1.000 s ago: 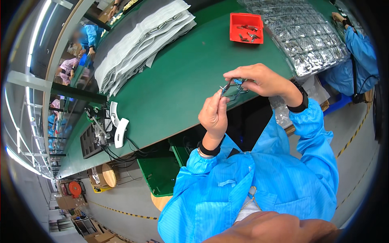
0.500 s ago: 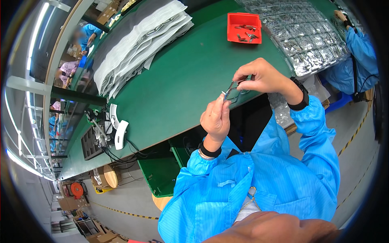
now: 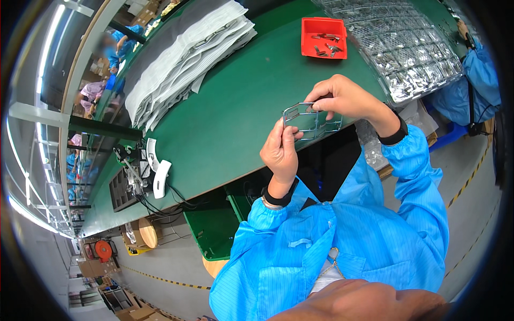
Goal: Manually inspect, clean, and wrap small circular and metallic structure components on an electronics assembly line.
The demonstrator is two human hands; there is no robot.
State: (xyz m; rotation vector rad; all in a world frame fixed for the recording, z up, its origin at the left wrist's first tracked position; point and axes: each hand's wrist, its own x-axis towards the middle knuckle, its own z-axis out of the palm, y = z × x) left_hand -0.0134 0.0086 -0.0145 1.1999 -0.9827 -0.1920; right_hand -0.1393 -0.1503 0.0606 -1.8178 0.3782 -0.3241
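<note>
Between my two hands is a thin grey-blue metal frame (image 3: 307, 131) with open gaps and crossbars, held over the near edge of the green table. My left hand (image 3: 280, 151) pinches its left end between thumb and fingers. My right hand (image 3: 342, 97) grips its upper side, fingers curled, hiding part of that side. Beyond the right hand stands a red bin (image 3: 324, 37) with several small metal pieces lying in it. To the right are clear plastic trays (image 3: 393, 48) holding many small shiny metal parts in compartments.
A tall stack of white sheets (image 3: 184, 64) lies at the table's far left. A small device with cables (image 3: 134, 174) and white curved pieces (image 3: 160, 178) sit nearer left. A green crate (image 3: 214, 235) is below the table edge. At far right, a co-worker's blue sleeve (image 3: 481, 67) reaches in.
The metal frame has turned from nearly edge-on to showing its broad open side. My left hand has shifted slightly left; my right hand keeps its grip.
</note>
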